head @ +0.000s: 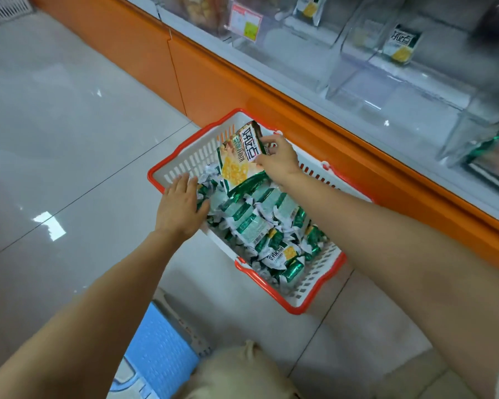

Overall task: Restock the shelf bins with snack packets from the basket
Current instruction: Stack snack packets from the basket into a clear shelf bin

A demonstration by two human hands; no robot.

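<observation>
The basket [298, 309] sits on the tiled floor [69, 133] right against the orange foot of the shelf [236, 90]. That looks deliberate: the reach from basket to bins is short. It is white slotted plastic with a red rim, and it is heaped with small packets [257, 226], crinkly foil pillows in green and white with twisted, ragged ends.

The person's right hand [280, 159] pinches a large packet [239, 161] by its dark top edge, thumb and fingers closed on it. The packet hangs tilted over the far end of the basket, its lower edge down among the small ones. It is flat and glossy, with bold lettering and a yellow picture on the front. Gripping the sealed edge seems sensible, since the slick body would slide.

The left hand [182, 205] lies flat, fingers straight, on the near corner of the heap beside the basket wall. It holds nothing. I take it to be steadying the loose pile while the big packet comes free.

Above, the clear, hard-walled bins [357, 73] stand in a row. One holds an upright packet of the same design [402, 44], and most look nearly bare, so much restocking remains. A ribbed blue stool [162, 349] sits close to the person.
</observation>
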